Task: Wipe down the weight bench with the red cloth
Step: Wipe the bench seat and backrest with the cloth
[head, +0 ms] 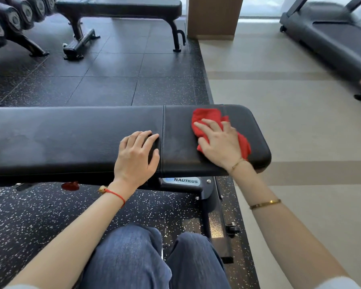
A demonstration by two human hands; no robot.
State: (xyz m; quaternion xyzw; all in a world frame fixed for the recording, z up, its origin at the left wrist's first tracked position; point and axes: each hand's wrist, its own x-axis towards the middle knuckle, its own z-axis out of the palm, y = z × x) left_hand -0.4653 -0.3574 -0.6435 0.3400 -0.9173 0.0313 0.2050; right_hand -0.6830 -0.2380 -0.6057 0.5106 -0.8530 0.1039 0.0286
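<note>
**Red cloth pressed flat on the right end of the weight bench**

In the upper left of the frame a row of dumbbells (13, 17) is seen on a rack, with a second flat bench (121, 7) just to its right on the dark rubber floor (104, 80). Across the middle of the frame the weight bench (61, 138) is stretched from the left edge to right of centre, its black padding divided by a seam into a long section and a shorter end section. A label reading NAUTILUS (186, 181) is visible on the frame beneath the padding.

The left hand (137, 157) is laid palm down on the long section, just left of the seam, fingers spread and fingertips at the seam; nothing is held in its grip. A red string bracelet (116, 193) is worn at that wrist.

On the shorter end section, right of centre, the red cloth (206, 116) is bunched against the padding. It is pinned under the right hand (219, 142), whose grip is flat and open-fingered, pressing the cloth down rather than closing around it. Cloth is seen beyond the fingertips and past the outer edge of the hand. A gold bangle (265, 204) is worn on the right forearm.

At the upper right of the frame a treadmill (331, 38) is set on the pale floor (290, 122).
</note>
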